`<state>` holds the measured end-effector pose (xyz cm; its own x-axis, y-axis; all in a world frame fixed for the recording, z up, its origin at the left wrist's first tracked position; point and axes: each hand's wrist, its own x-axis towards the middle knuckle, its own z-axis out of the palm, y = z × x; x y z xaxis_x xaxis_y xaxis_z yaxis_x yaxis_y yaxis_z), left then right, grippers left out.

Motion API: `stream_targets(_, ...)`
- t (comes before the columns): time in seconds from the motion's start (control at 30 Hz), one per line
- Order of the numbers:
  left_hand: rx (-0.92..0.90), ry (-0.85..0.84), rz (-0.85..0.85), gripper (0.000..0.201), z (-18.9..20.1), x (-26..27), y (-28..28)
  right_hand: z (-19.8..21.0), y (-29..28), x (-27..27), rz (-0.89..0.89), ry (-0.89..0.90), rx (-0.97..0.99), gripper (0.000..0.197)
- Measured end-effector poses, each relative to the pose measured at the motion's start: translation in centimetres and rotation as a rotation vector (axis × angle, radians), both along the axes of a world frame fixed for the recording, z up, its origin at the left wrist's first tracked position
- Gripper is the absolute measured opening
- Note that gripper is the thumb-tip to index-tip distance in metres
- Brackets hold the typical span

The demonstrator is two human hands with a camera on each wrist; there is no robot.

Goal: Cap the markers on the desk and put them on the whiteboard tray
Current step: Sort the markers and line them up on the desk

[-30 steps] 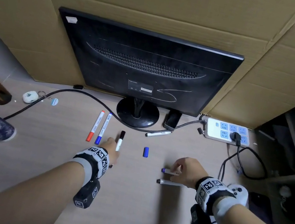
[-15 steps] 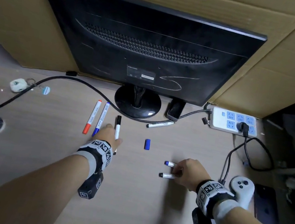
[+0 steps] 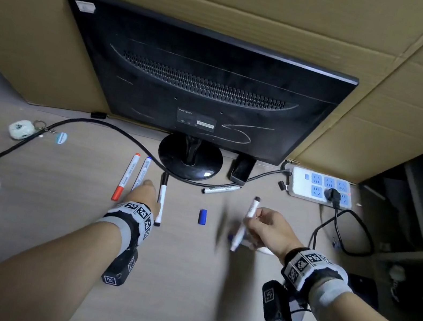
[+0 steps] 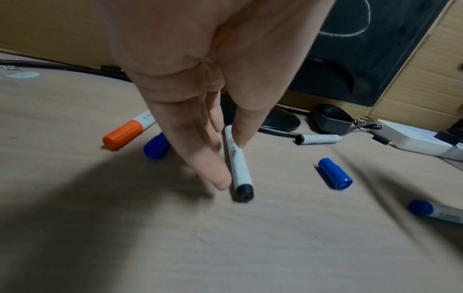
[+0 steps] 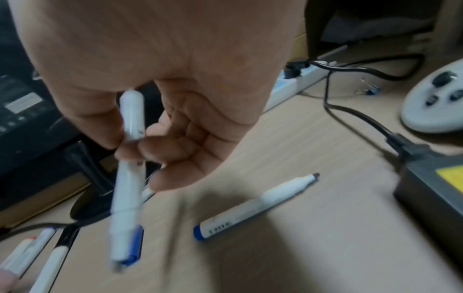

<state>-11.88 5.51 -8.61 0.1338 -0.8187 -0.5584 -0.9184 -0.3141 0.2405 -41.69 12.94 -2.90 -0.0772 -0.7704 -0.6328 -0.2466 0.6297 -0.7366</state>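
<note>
My left hand (image 3: 142, 194) lies low on the desk, and its thumb and straight fingers (image 4: 215, 174) pinch a capped black marker (image 4: 238, 164) from both sides. A capped red marker (image 3: 125, 176) and a capped blue marker (image 3: 142, 172) lie just left of it. My right hand (image 3: 263, 226) holds a blurred white marker (image 3: 246, 223) lifted off the desk, dark end up. A blue-ended uncapped marker (image 5: 253, 207) lies below that hand. A loose blue cap (image 3: 202, 216) sits between the hands. An uncapped black marker (image 3: 220, 189) lies by the monitor base.
A black monitor (image 3: 203, 88) on a round base (image 3: 190, 160) stands at the back against cardboard. A power strip (image 3: 321, 187) and looped cables lie at the right. A white controller (image 5: 435, 99) and a black adapter (image 5: 431, 188) are near my right wrist. Keys (image 3: 22, 128) lie far left.
My right hand has picked one of the two markers up off the desk and tilted it upright; the blue-ended one stays down. My left hand stays at the black marker.
</note>
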Motion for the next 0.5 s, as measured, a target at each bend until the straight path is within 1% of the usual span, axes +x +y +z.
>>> stream_targets(0.1, -0.014, 0.012, 0.020, 0.021, 1.2, 1.1, -0.3, 0.7, -0.9, 0.7, 0.031, 0.004, -0.034, 0.002)
stream_targets(0.13, -0.013, 0.016, 0.027, 0.021, 1.8, 1.5, -0.4, 1.0, -1.2, 1.1, 0.034, -0.012, -0.042, 0.004)
stream_targets(0.27, -0.055, 0.023, 0.087, 0.038, 4.0, 4.2, -1.2, 1.9, -2.7, 3.0, 0.022, -0.124, -0.104, 0.018)
stream_targets(0.4, -0.113, 0.034, 0.131, 0.028, 5.7, 8.1, -2.8, 1.4, -4.6, 5.5, 0.089, -0.162, -0.120, 0.025)
stream_targets(0.5, -0.190, 0.047, 0.160, 0.029, 5.9, 11.2, -4.4, 0.2, -6.1, 7.6, 0.161, -0.158, -0.141, 0.027)
